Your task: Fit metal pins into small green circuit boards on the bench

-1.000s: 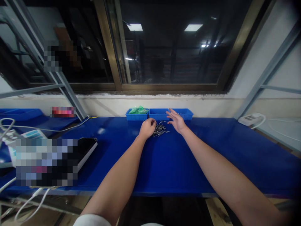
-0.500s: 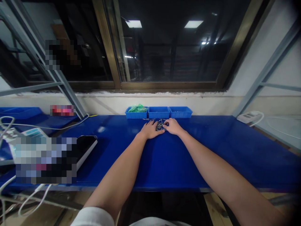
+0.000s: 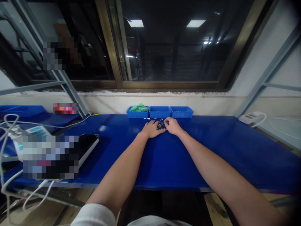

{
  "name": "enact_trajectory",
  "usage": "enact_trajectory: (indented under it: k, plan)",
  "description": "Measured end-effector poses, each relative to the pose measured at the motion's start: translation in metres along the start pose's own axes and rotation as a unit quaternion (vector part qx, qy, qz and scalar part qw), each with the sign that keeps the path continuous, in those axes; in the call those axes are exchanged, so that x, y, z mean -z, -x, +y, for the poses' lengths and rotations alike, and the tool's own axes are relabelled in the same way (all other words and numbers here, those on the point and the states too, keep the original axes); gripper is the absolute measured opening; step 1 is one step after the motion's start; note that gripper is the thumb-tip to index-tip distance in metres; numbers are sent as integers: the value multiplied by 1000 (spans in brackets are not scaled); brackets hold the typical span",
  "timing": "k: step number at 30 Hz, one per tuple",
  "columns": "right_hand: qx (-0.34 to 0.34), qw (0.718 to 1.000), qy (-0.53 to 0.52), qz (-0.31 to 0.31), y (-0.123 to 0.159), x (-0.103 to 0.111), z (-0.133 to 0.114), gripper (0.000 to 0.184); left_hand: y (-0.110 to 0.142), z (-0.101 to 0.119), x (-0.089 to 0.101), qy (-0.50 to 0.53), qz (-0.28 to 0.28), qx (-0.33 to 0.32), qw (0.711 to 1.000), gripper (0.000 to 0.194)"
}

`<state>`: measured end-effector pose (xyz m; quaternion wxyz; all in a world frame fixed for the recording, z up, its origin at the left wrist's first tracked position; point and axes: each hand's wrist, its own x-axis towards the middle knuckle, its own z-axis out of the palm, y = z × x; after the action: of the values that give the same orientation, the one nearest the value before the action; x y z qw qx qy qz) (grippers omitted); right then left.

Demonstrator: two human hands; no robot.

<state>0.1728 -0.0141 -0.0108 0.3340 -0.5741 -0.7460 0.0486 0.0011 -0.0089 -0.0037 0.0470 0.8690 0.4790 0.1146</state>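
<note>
A small heap of slim, shiny metal pieces that look like screws [image 3: 161, 125] lies on the blue tabletop [image 3: 162, 163] between my hands. My left hand [image 3: 150, 129] rests flat at the heap's left side, fingers spread and the thumb along its near edge. From the right, my right hand [image 3: 173, 126] reaches into the heap with its fingers curled and pinched together. What they hold, if anything, is too small to make out. A few more slim pieces [image 3: 150, 118] lie beyond my left fingertips, close to the bins.
Three blue bins stand against the wall: the left bin [image 3: 138, 115] holds a green plastic bag [image 3: 139, 107], beside a middle bin [image 3: 160, 112] and a right bin [image 3: 181, 112]. A dark-topped device [image 3: 88, 142] and white cables [image 3: 44, 191] occupy the left. A white power strip [image 3: 251, 117] sits at right.
The view has shifted slightly. Both hands stay at the heap; my right fingers have moved a little among the metal pieces.
</note>
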Motion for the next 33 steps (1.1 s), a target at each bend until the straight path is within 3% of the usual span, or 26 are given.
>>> enact_trajectory:
  k: [7, 18, 22, 28, 33]
  plan:
    - [30, 999, 14, -38, -1, -2, 2, 9, 1, 2, 2, -2, -11, 2, 1000, 86]
    - [28, 998, 34, -45, 0, 1, 0, 11, 2, 3, 2, -4, -17, -5, 1000, 85]
    - [25, 999, 32, -35, 0, 0, 0, 13, 3, 4, 5, -4, 34, -26, 999, 80]
    - [9, 1000, -19, 5, 1, 9, -4, 17, 2, 8, 15, 29, 138, -89, 986, 37]
    - [-4, 995, -95, 3, 2, 15, -9, 21, -2, 8, 17, 58, 171, -101, 978, 25]
